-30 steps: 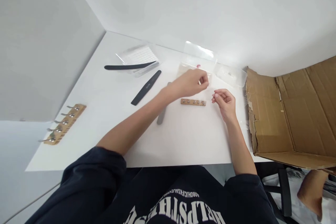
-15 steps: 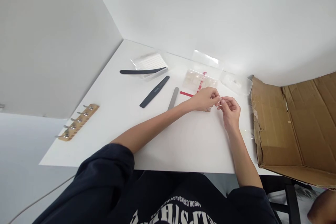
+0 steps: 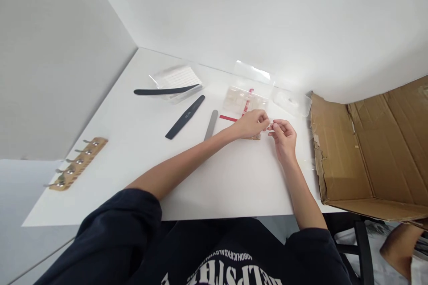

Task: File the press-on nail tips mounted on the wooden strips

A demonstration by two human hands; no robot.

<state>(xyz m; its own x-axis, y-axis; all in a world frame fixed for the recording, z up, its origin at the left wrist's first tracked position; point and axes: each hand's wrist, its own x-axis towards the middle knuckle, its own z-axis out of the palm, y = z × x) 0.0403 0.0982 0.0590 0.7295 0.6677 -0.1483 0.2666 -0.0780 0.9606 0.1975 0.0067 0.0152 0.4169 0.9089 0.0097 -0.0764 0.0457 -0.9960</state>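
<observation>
My left hand (image 3: 251, 124) is closed in a pinch above the table, its fingertips near those of my right hand (image 3: 283, 137). My right hand's thumb and fingers are also pinched together, around a small clear or whitish piece too small to name. Just behind my left hand lies an open clear plastic case (image 3: 232, 98) with pale, see-through pieces in its compartments. A red strip (image 3: 228, 118) sticks out beside my left wrist. Partly behind my left forearm is a grey nail file (image 3: 211, 124). Something small and brownish with shiny dots (image 3: 256, 137) shows under my left hand.
Two black nail files (image 3: 185, 117) lie left; one rests on a clear packet of white sticks (image 3: 180, 78). A clear tray (image 3: 292, 101) is at the back right. An open cardboard box (image 3: 364, 151) borders the right side, a wooden hook rack (image 3: 80, 163) the left. Another person's arm (image 3: 399, 249) shows lower right.
The view has shifted, so the table things appear further left. My fingertips have drawn slightly apart, both hands still pinched.
</observation>
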